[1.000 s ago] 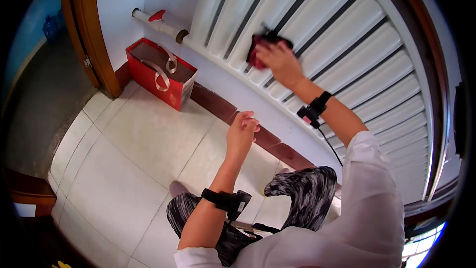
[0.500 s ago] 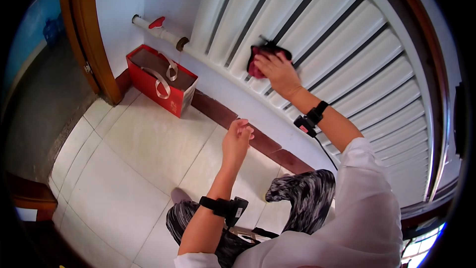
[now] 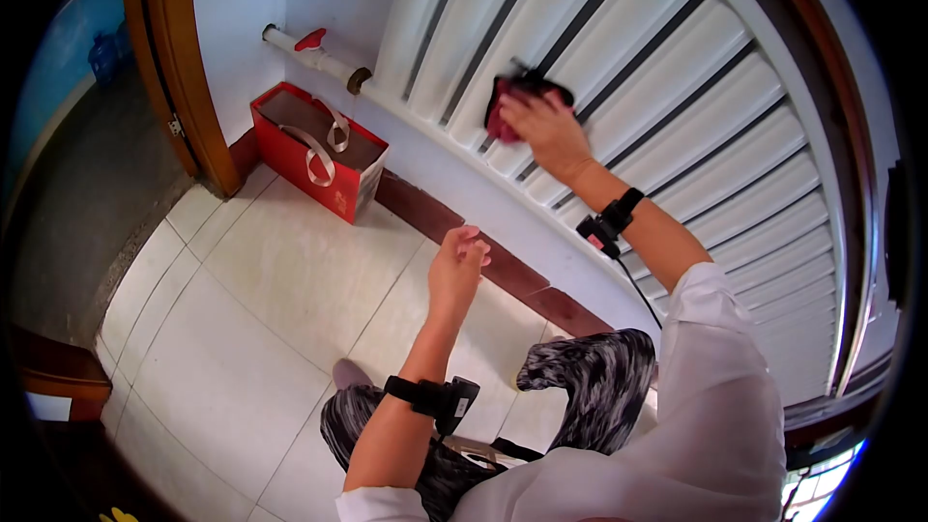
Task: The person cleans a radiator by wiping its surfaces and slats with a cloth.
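Head view: right arm extended up and across the white radiator (image 3: 667, 72), forearm slanting; right hand (image 3: 553, 140) lies palm toward the panel, fingers spread over the dark red, black-edged cloth (image 3: 506, 122), holding it against the radiator's lower part; slight blur there. Left arm angled upward over the tiled floor (image 3: 271, 280), left hand (image 3: 454, 266) well apart from the cloth, fingers half-curled, loosely parted.
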The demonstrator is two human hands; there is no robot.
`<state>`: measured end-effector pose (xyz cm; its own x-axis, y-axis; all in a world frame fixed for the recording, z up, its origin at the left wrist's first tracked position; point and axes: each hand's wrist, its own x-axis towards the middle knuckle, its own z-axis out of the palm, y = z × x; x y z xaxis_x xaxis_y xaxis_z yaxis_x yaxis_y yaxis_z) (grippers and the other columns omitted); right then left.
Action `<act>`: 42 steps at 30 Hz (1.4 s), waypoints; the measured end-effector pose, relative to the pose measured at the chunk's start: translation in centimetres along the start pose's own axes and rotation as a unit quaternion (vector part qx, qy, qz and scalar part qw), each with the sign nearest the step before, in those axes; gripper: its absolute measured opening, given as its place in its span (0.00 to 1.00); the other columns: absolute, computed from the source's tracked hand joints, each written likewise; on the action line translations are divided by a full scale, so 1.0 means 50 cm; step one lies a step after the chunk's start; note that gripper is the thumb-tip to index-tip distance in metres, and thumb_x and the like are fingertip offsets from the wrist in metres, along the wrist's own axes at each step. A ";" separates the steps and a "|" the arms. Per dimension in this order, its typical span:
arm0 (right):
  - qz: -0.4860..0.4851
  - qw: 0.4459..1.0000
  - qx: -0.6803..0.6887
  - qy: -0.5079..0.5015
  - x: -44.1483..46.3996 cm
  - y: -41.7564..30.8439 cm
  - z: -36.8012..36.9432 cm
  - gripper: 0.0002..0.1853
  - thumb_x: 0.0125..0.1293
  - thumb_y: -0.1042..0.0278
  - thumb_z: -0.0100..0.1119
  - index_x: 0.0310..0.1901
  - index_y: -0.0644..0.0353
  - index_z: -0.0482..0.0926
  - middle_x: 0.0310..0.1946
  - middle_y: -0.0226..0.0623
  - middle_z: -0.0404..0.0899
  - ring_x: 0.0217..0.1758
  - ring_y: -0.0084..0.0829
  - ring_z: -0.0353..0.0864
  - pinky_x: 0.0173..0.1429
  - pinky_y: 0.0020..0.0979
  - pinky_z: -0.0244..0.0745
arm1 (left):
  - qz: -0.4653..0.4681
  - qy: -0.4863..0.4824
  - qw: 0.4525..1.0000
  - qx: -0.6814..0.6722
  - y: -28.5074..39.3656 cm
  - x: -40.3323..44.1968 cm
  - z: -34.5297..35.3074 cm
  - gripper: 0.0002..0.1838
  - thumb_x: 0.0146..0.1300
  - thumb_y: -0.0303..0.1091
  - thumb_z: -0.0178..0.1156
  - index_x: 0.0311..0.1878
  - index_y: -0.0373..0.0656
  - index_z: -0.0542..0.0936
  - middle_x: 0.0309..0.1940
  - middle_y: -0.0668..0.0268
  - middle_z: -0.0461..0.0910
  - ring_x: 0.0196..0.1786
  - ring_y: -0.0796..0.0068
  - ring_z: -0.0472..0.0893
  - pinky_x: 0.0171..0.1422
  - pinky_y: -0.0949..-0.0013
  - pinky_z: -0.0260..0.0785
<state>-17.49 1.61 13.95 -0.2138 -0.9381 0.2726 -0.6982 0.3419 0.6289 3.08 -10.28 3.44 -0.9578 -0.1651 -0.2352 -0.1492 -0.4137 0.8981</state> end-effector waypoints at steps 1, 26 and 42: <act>-0.015 1.000 0.020 -0.015 -0.011 -0.019 0.025 0.20 0.54 0.74 0.50 0.51 0.57 0.72 0.58 0.33 0.71 0.58 0.34 0.68 0.67 0.40 0.57 | 0.001 0.002 1.000 -0.003 0.000 0.000 0.000 0.16 0.62 0.32 0.51 0.53 0.42 0.70 0.39 0.67 0.79 0.42 0.76 0.78 0.39 0.73 0.69; 0.018 0.997 0.065 -0.049 0.027 0.013 -0.040 0.23 0.53 0.78 0.49 0.53 0.55 0.73 0.51 0.32 0.75 0.57 0.32 0.71 0.65 0.42 0.59 | -0.004 0.018 1.000 0.015 -0.002 0.003 -0.006 0.16 0.62 0.32 0.51 0.53 0.42 0.70 0.40 0.66 0.79 0.41 0.78 0.78 0.38 0.72 0.69; 0.030 0.998 0.016 -0.052 0.097 0.033 -0.083 0.24 0.50 0.78 0.52 0.52 0.54 0.73 0.59 0.32 0.70 0.59 0.34 0.68 0.64 0.42 0.57 | 0.020 0.006 1.000 0.024 -0.013 0.012 0.006 0.15 0.63 0.33 0.51 0.52 0.43 0.71 0.38 0.67 0.79 0.40 0.78 0.79 0.38 0.73 0.69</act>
<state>-16.86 -2.15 19.35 -0.3250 -0.9169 0.2316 -0.7026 0.3980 0.5899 2.53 -9.82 2.85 -0.9602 -0.1913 -0.2033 -0.1230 -0.3640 0.9233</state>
